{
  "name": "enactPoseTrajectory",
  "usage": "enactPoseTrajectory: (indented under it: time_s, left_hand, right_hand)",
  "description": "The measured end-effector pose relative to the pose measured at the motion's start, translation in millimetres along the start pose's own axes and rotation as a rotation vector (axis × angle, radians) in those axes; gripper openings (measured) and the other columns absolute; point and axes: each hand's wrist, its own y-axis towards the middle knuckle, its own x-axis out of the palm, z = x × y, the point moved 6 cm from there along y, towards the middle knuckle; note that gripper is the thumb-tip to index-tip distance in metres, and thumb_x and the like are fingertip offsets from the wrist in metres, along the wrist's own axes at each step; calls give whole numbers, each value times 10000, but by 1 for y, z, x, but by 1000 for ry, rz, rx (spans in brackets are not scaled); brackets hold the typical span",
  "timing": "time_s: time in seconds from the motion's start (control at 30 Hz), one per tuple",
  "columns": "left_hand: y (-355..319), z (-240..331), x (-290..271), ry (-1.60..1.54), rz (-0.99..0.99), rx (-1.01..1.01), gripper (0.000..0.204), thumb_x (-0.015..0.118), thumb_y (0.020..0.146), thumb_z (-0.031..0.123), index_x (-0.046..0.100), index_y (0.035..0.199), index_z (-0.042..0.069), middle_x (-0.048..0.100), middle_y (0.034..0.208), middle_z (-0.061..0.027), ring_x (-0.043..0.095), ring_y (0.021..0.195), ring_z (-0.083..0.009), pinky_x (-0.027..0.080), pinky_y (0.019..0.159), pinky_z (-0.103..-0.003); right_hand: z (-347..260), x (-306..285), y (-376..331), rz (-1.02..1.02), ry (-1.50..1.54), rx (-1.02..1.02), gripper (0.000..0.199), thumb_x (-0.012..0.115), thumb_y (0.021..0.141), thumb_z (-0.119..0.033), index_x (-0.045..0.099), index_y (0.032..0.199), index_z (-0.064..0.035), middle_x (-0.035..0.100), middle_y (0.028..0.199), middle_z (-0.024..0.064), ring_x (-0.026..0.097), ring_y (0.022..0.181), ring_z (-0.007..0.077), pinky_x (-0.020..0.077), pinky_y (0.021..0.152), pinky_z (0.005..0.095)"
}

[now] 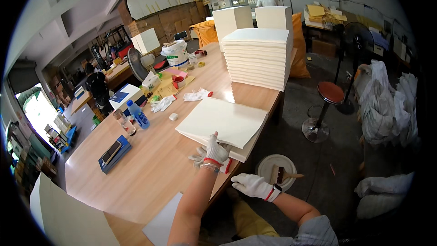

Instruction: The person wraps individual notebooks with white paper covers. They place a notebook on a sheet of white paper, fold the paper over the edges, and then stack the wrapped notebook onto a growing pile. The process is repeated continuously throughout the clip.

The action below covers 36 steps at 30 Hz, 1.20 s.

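Note:
A short stack of large cream sheets [223, 120] lies near the right edge of the table, its near corner slightly fanned. My left hand [215, 151], in a white glove with a red cuff, is at the near edge of these sheets, one bare fingertip pointing up against them. Beneath that wrist, a greyish glove [196, 160] seems to lie on the table, mostly covered. My right hand [251, 185], gloved and wearing a watch, hovers off the table edge with fingers stretched loosely and nothing visible in it. Under it to the right stands a round tub [265, 166] with a wide brush [283, 175] across it.
A tall stack of cream paper blocks [257, 61] stands farther back on the wooden table [150, 155]. Two white gloves, a blue-capped bottle [138, 115], a glass [124, 123] and a phone [111, 152] on a blue box lie leftward. A red stool [331, 92] stands right.

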Motion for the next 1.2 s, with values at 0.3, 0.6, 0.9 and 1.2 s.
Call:
enactPoseTrajectory:
  time_s: [0.3, 0.6, 0.9, 1.2]
  left_hand:
    - [-6, 65, -8, -36, -182, 147, 282, 446, 961, 143, 458, 1162, -54, 552, 1217, -207, 579, 1104, -339, 523, 964, -429]
    - [-208, 204, -184, 361, 24, 202, 385, 493, 921, 115, 467, 1256, -74, 603, 1178, -196, 647, 1014, -274, 571, 860, -369]
    - [-297, 275, -344, 745, 314, 483, 366, 627, 879, 92, 518, 1192, -63, 636, 1073, -128, 650, 927, -191, 564, 781, -335]
    - [-317, 280, -352, 1213, 646, 552, 394, 688, 859, 201, 563, 1118, -69, 650, 917, -97, 632, 848, -203, 522, 720, -336]
  right_hand:
    - [27, -7, 34, 208, 1015, 317, 352, 515, 1001, -242, 540, 1265, -10, 673, 989, 80, 647, 783, 119, 530, 676, 242]
    - [26, 19, 152, -36, 816, 117, 495, 562, 958, -405, 615, 1188, 30, 635, 1187, 137, 601, 1054, 171, 481, 945, 314]
    - [-39, 211, 181, -564, 623, 268, 376, 672, 910, -334, 673, 1054, 13, 700, 918, 32, 595, 789, 82, 470, 700, 237]
    - [-43, 231, 181, -515, 629, 218, 392, 671, 909, -324, 641, 1094, 21, 683, 912, 31, 588, 793, 93, 477, 711, 251]
